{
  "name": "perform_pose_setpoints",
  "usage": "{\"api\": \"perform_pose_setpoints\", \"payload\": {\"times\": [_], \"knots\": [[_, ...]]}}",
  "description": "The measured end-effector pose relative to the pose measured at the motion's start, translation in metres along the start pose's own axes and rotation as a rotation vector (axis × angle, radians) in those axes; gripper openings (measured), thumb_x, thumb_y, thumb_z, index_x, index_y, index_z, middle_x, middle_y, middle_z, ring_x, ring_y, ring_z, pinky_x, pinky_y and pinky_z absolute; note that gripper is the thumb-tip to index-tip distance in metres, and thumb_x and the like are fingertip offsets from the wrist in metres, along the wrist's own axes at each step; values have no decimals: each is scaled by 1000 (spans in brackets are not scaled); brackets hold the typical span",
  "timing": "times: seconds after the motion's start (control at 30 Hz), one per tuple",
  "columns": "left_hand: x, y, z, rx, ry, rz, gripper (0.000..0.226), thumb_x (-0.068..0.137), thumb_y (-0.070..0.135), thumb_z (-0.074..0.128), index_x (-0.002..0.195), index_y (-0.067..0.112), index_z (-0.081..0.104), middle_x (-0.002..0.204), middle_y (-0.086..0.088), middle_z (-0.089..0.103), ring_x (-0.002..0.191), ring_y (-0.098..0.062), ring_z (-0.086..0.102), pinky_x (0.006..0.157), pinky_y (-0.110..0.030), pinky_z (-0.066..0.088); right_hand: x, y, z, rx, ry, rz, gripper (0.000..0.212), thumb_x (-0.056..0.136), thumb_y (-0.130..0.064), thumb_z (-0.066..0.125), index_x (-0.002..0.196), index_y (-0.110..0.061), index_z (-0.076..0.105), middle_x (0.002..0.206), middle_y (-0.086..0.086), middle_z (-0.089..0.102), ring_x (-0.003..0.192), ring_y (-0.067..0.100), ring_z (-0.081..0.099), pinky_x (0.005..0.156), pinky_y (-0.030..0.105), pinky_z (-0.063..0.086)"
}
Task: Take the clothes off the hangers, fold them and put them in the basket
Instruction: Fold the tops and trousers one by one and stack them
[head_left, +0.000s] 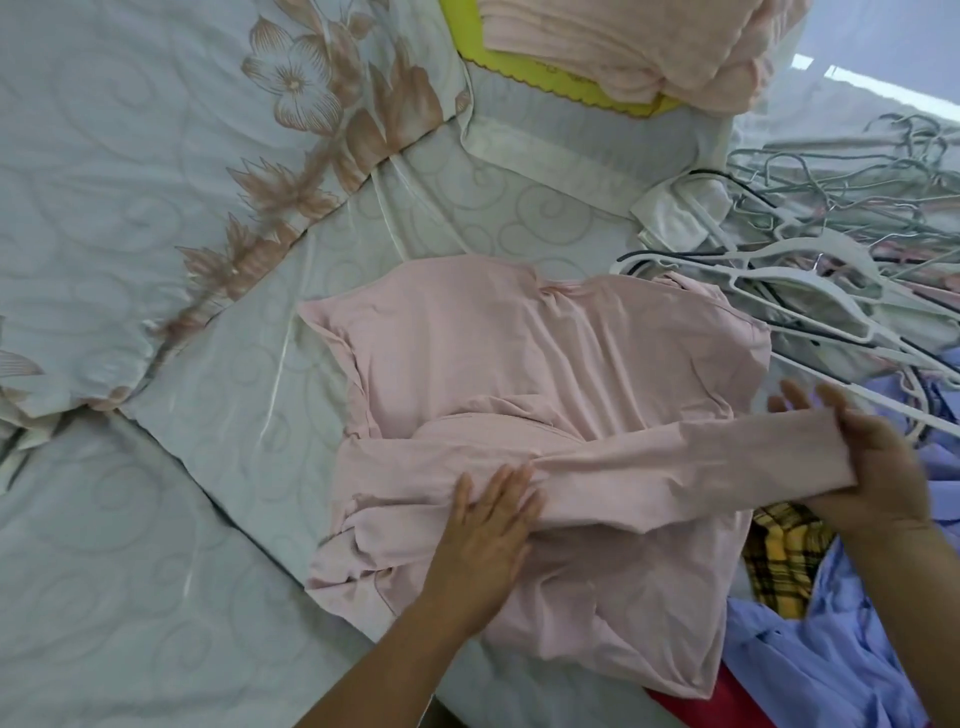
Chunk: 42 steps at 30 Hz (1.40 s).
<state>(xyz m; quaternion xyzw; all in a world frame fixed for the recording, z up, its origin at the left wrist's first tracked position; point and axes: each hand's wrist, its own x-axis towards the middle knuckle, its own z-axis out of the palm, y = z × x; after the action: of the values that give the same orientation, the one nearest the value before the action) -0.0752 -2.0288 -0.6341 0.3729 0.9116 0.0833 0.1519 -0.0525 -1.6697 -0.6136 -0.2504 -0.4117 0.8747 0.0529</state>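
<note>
1. The pink top (545, 364) lies flat toward the right side of the bed (156, 571). The left hand (488, 535) presses on its middle, fingers straight and close together.
2. The right hand (872, 467) pinches the end of the sleeve (701, 462), drawn out taut to the right.
3. Pulling harder could drag the body from under the flat palm and bunch it.
4. The hangers (831, 249) lie just beside; a hook could snag the cuff.
5. The basket (519, 62), at the far edge, looks heaped; a loose fold may slide off.
</note>
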Motion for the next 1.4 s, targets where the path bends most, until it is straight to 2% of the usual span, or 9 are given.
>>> {"api": "perform_pose_setpoints", "payload": {"times": [0.07,0.13,0.27,0.43,0.57,0.73,0.97,1.27,1.4], "knots": [[-2,9,8,67,44,40,59,85,40,38,139,18,36,153,-4,23,140,-22,24,108,-51,20,-15,10,4,-253,55,105,56,101,-31,5,133,0,40,142,24,38,134,30,37,110,30,30],[0,9,14,99,9,17,62,85,49,36,138,16,36,148,-3,37,137,-20,29,108,-48,20,-25,28,1,-416,382,209,34,99,-29,33,107,-3,55,117,21,56,89,25,63,70,23,54],[3,3,21,102,-151,-1,65,82,60,32,134,24,40,138,2,52,133,-16,34,106,-43,21,-33,41,0,-684,695,146,37,88,-10,58,118,12,54,90,14,58,66,21,54,56,25,46],[16,5,26,85,-117,22,70,78,63,30,135,24,40,141,2,49,134,-23,39,102,-48,22,-35,12,50,-621,855,-170,37,84,-5,61,119,-11,52,101,1,57,92,13,58,67,14,49],[28,12,23,51,-120,33,74,71,61,32,133,22,40,140,0,50,130,-26,45,103,-54,28,-48,10,135,-801,498,-476,42,83,2,62,100,-32,45,99,-18,50,81,-12,54,73,10,46],[30,20,19,-201,12,72,43,77,55,43,93,25,71,93,4,73,89,-14,67,83,-27,45,-53,87,181,-993,-98,-75,17,93,-20,54,105,-32,55,96,-9,64,86,6,63,78,31,53],[8,20,24,-186,-158,-36,44,70,62,38,91,36,68,88,17,70,73,0,65,61,-15,47,-50,147,98,-1534,-319,-195,31,83,-33,45,105,-24,66,117,3,60,98,26,58,79,41,53],[-44,-45,0,-372,442,-492,35,90,48,41,113,23,44,110,-12,57,102,-18,44,88,-31,43,-56,171,89,-1646,-296,-376,49,66,-16,59,112,-30,54,125,2,41,91,30,57,77,43,52],[-24,-70,5,-38,-40,-418,54,90,59,26,134,31,40,141,-6,44,124,-27,40,81,-48,51,-55,173,92,-1666,-275,-382,34,81,-26,42,112,-29,57,122,1,44,89,28,59,75,39,53]]}}
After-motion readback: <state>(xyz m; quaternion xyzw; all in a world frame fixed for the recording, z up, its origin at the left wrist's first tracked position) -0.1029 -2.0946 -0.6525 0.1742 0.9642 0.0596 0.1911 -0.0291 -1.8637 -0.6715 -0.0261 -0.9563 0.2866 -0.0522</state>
